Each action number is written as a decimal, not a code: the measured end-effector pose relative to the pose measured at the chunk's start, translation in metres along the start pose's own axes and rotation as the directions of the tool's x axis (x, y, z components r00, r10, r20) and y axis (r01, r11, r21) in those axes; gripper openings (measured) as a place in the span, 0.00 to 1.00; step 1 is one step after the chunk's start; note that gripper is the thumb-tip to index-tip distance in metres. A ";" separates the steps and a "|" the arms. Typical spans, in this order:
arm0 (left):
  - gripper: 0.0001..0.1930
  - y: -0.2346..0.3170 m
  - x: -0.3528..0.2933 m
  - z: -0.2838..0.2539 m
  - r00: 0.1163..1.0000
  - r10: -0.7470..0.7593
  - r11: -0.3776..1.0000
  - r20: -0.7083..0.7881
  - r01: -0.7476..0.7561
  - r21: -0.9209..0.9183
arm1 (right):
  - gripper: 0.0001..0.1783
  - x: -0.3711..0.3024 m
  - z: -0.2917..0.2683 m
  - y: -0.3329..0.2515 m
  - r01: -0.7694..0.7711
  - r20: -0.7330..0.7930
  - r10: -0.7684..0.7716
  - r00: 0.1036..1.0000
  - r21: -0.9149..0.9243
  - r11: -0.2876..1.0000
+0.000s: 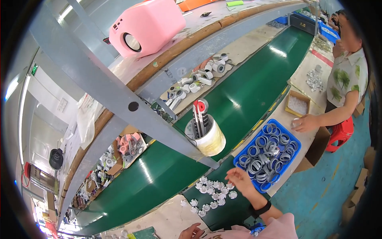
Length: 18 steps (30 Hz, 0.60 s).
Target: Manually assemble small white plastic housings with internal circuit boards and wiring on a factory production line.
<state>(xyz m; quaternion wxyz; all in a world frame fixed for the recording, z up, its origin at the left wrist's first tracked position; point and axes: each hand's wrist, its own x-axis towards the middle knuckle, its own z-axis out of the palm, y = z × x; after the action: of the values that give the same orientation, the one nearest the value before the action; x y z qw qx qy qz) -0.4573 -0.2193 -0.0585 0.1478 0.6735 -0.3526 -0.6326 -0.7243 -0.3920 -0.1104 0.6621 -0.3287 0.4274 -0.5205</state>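
Note:
My right hand (240, 182), with a black band at the wrist, reaches over the near end of the dark green work surface. Its fingers look apart, above the edge of a cluster of small white round parts (215, 196). Just beyond it is a blue tray (295, 160) full of grey rings (261, 141). Low at the bottom edge, my left hand (191, 231) hovers by the pale worktop (175, 215). Its fingers are partly spread, with nothing seen in them, though the lower part is cut off by the frame.
A white cup (213, 139) with a red-and-black cutter stands by a slanted grey post (119, 95). Beyond runs a green belt (246, 87). A pink appliance (147, 28) rests on the upper shelf. At right a co-worker's hand (306, 122) holds something small near a box (297, 104).

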 end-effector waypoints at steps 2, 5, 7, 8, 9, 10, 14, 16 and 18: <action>0.15 -0.004 -0.001 -0.002 0.989 0.148 0.987 -0.017 -0.146 0.069 | 0.08 0.019 -0.008 -0.016 0.038 -0.044 -0.040 0.998 -0.038 0.999; 0.16 0.001 -0.003 -0.004 0.987 0.162 0.983 0.012 -0.163 0.086 | 0.14 0.056 -0.013 -0.050 0.153 -0.064 -0.160 0.985 -0.113 0.982; 0.15 -0.001 -0.001 -0.005 0.996 0.084 0.987 -0.003 -0.084 -0.135 | 0.19 0.084 -0.011 -0.073 0.241 -0.052 -0.253 0.966 -0.166 0.956; 0.15 0.002 -0.003 -0.007 0.996 0.089 0.987 -0.012 -0.090 -0.134 | 0.22 0.097 -0.004 -0.084 0.255 -0.045 -0.267 0.963 -0.181 0.950; 0.14 0.010 -0.005 -0.007 1.000 0.000 0.987 0.004 0.001 -0.158 | 0.22 0.109 0.000 -0.096 0.266 -0.045 -0.278 0.960 -0.182 0.947; 0.14 0.015 -0.005 -0.008 0.996 -0.089 0.979 0.022 0.091 -0.180 | 0.24 0.120 0.005 -0.107 0.286 -0.066 -0.306 0.950 -0.215 0.934; 0.15 -0.009 -0.001 -0.004 0.988 0.154 0.978 -0.014 -0.154 -0.138 | 0.35 0.188 0.018 -0.144 0.259 -0.113 -0.298 0.948 -0.270 0.927; 0.16 -0.020 0.002 -0.004 0.932 0.359 0.932 -0.046 -0.355 0.074 | 0.37 0.223 0.027 -0.171 0.215 -0.105 -0.244 0.964 -0.229 0.949; 0.16 -0.004 -0.003 -0.004 0.983 0.175 0.983 -0.057 -0.177 -0.046 | 0.37 0.250 0.035 -0.196 0.192 -0.094 -0.217 0.972 -0.224 0.956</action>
<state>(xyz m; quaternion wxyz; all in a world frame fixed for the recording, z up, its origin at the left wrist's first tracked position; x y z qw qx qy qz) -0.4522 -0.2153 -0.0578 0.2293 0.6521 -0.3906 -0.6080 -0.7492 -0.6827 0.0209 0.5392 -0.4089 0.4827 -0.5560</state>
